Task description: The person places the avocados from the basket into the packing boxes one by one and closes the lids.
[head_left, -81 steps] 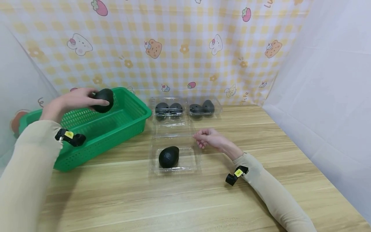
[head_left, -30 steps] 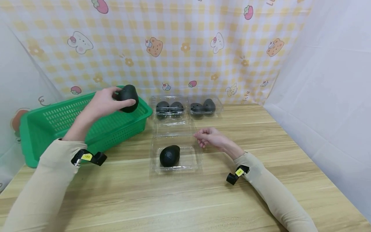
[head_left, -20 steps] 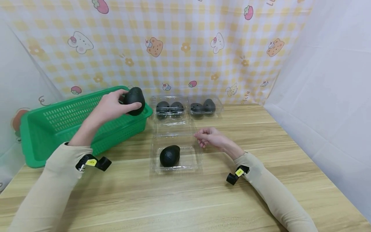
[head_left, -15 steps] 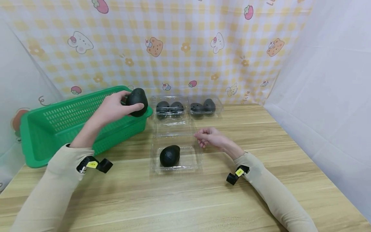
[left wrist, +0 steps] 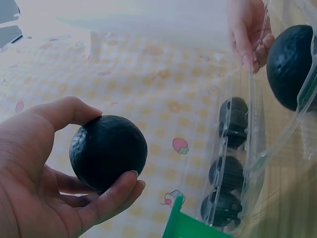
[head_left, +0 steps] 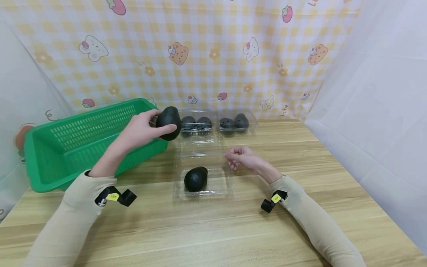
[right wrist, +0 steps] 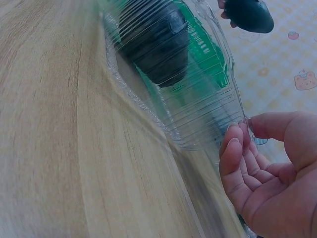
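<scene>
My left hand (head_left: 140,129) grips a dark avocado (head_left: 169,123) between thumb and fingers, held in the air at the right end of the green basket. In the left wrist view the avocado (left wrist: 109,153) appears round, fingertips curled about it. A clear plastic clamshell (head_left: 220,181) lies with its lid spread back on the table, a second avocado (head_left: 195,179) in the left part of its tray. With thumb and fingertips, my right hand (head_left: 245,158) pinches the clamshell's right edge; the right wrist view shows the rim (right wrist: 241,121) between them.
The green perforated basket (head_left: 143,155) stands at the left, no fruit visible inside. Behind the clamshell, two closed clear boxes (head_left: 197,115) (head_left: 250,118) hold two avocados each, against the checked curtain (head_left: 213,74). A white cloth wall (head_left: 373,92) borders the wooden table (head_left: 213,230) on the right.
My left hand has carried the avocado rightward from over the basket to its right end, sinking slightly lately. The right hand and the clamshell have stayed put.
</scene>
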Action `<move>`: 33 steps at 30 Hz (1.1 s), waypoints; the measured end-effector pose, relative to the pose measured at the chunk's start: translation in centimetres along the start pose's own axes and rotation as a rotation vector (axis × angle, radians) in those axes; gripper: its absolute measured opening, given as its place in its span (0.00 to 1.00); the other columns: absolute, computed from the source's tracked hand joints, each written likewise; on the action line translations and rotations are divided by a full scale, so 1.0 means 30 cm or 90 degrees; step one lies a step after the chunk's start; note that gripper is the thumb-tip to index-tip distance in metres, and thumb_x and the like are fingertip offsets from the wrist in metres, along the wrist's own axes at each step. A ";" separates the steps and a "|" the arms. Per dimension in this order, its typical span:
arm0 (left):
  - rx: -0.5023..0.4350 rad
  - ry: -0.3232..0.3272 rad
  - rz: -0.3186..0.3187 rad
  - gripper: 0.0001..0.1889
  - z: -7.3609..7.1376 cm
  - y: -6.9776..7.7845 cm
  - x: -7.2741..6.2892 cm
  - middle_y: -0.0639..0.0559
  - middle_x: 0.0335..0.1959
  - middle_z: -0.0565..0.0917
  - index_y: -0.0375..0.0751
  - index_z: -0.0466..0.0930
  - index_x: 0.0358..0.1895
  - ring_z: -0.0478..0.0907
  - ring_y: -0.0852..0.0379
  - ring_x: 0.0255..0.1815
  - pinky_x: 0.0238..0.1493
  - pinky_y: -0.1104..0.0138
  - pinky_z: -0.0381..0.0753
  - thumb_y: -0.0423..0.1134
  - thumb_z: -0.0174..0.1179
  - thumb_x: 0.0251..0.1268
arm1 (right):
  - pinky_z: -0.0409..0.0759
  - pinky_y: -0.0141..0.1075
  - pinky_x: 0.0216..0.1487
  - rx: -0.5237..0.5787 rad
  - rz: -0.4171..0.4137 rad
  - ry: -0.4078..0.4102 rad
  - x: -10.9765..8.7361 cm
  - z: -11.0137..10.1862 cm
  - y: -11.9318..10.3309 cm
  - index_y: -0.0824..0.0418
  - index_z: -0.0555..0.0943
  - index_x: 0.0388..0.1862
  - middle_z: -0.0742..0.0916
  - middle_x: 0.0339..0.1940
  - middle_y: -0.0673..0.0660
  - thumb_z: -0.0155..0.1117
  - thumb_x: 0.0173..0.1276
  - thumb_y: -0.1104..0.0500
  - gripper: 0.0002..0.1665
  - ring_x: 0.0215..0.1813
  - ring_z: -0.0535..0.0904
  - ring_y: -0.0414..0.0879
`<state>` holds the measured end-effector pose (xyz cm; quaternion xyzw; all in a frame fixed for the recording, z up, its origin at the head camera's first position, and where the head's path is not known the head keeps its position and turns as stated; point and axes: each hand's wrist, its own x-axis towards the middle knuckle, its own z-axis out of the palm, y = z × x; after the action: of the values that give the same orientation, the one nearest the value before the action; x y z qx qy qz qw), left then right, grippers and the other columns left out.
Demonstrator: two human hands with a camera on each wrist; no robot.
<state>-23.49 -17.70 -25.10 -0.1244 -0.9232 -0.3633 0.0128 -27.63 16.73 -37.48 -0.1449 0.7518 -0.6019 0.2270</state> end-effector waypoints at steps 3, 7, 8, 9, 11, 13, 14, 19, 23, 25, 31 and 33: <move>-0.016 -0.016 0.001 0.40 0.013 0.004 -0.002 0.35 0.52 0.81 0.35 0.68 0.69 0.80 0.43 0.51 0.47 0.52 0.80 0.62 0.63 0.66 | 0.78 0.30 0.30 0.002 0.000 -0.002 0.001 -0.001 0.002 0.77 0.74 0.42 0.80 0.27 0.53 0.59 0.76 0.61 0.15 0.28 0.78 0.42; -0.019 -0.029 0.002 0.41 0.027 0.009 -0.003 0.36 0.52 0.82 0.37 0.68 0.70 0.81 0.44 0.51 0.49 0.53 0.80 0.63 0.63 0.65 | 0.78 0.30 0.30 0.007 -0.001 -0.003 0.003 -0.002 0.003 0.76 0.74 0.41 0.80 0.26 0.53 0.59 0.77 0.62 0.15 0.27 0.78 0.42; -0.020 -0.028 0.004 0.40 0.031 0.011 -0.004 0.37 0.51 0.82 0.38 0.69 0.69 0.80 0.45 0.51 0.50 0.53 0.80 0.63 0.63 0.65 | 0.78 0.30 0.30 0.007 -0.002 -0.004 0.003 -0.002 0.003 0.76 0.74 0.41 0.80 0.26 0.53 0.59 0.77 0.62 0.15 0.27 0.78 0.42; -0.022 -0.028 0.005 0.40 0.035 0.014 -0.005 0.37 0.50 0.83 0.38 0.69 0.69 0.80 0.45 0.51 0.50 0.52 0.79 0.63 0.63 0.64 | 0.78 0.30 0.30 0.007 -0.003 -0.004 0.003 -0.003 0.004 0.76 0.74 0.40 0.80 0.26 0.53 0.59 0.77 0.61 0.15 0.27 0.78 0.42; -0.025 -0.030 0.009 0.38 0.043 0.019 -0.006 0.38 0.49 0.83 0.39 0.70 0.68 0.81 0.46 0.49 0.49 0.53 0.79 0.63 0.64 0.64 | 0.78 0.30 0.30 0.003 -0.003 -0.003 0.004 -0.004 0.005 0.75 0.74 0.40 0.81 0.26 0.54 0.59 0.76 0.61 0.15 0.27 0.78 0.42; -0.031 -0.033 0.012 0.37 0.051 0.022 -0.007 0.38 0.48 0.84 0.39 0.71 0.67 0.81 0.46 0.48 0.47 0.54 0.80 0.63 0.64 0.64 | 0.78 0.30 0.30 -0.001 -0.003 -0.003 0.004 -0.005 0.007 0.75 0.74 0.40 0.81 0.27 0.54 0.60 0.76 0.61 0.15 0.27 0.78 0.42; -0.032 -0.034 0.014 0.37 0.056 0.022 -0.007 0.39 0.47 0.84 0.39 0.71 0.67 0.82 0.47 0.47 0.47 0.54 0.81 0.63 0.64 0.64 | 0.78 0.30 0.30 -0.002 -0.003 -0.003 0.003 -0.005 0.008 0.74 0.74 0.40 0.81 0.27 0.54 0.60 0.76 0.60 0.14 0.27 0.78 0.42; -0.039 -0.039 0.017 0.36 0.076 0.025 -0.007 0.40 0.47 0.84 0.40 0.72 0.66 0.83 0.48 0.45 0.44 0.56 0.82 0.62 0.64 0.64 | 0.78 0.30 0.31 -0.005 -0.003 -0.002 0.002 -0.006 0.009 0.73 0.74 0.40 0.82 0.27 0.54 0.60 0.76 0.60 0.14 0.28 0.79 0.42; -0.048 -0.049 0.019 0.37 0.087 0.030 -0.008 0.40 0.47 0.84 0.39 0.71 0.68 0.82 0.48 0.47 0.45 0.56 0.82 0.61 0.65 0.64 | 0.78 0.30 0.31 -0.007 -0.002 -0.002 0.002 -0.005 0.007 0.73 0.74 0.40 0.82 0.27 0.54 0.60 0.76 0.59 0.15 0.28 0.79 0.42; -0.048 -0.052 0.022 0.38 0.092 0.038 -0.011 0.40 0.47 0.84 0.38 0.70 0.69 0.82 0.48 0.47 0.46 0.56 0.82 0.61 0.65 0.64 | 0.78 0.30 0.31 -0.006 -0.003 -0.003 0.002 -0.004 0.007 0.74 0.74 0.40 0.81 0.27 0.54 0.60 0.76 0.60 0.15 0.27 0.79 0.42; -0.036 -0.061 0.020 0.40 0.108 0.062 -0.018 0.39 0.49 0.84 0.37 0.68 0.71 0.82 0.47 0.50 0.50 0.53 0.80 0.61 0.65 0.64 | 0.78 0.30 0.31 0.006 -0.004 -0.009 0.005 -0.005 0.009 0.75 0.74 0.40 0.81 0.29 0.56 0.59 0.76 0.61 0.15 0.28 0.78 0.42; -0.031 -0.064 0.020 0.41 0.116 0.066 -0.019 0.39 0.50 0.84 0.37 0.67 0.72 0.81 0.46 0.52 0.51 0.53 0.80 0.61 0.65 0.64 | 0.78 0.30 0.31 0.007 -0.003 -0.009 0.007 -0.006 0.011 0.75 0.74 0.41 0.81 0.29 0.56 0.59 0.76 0.61 0.15 0.28 0.78 0.42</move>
<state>-22.25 -14.09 -26.39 -0.1572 -0.9115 -0.3788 -0.0306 -27.87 16.86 -37.82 -0.1495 0.7465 -0.6056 0.2316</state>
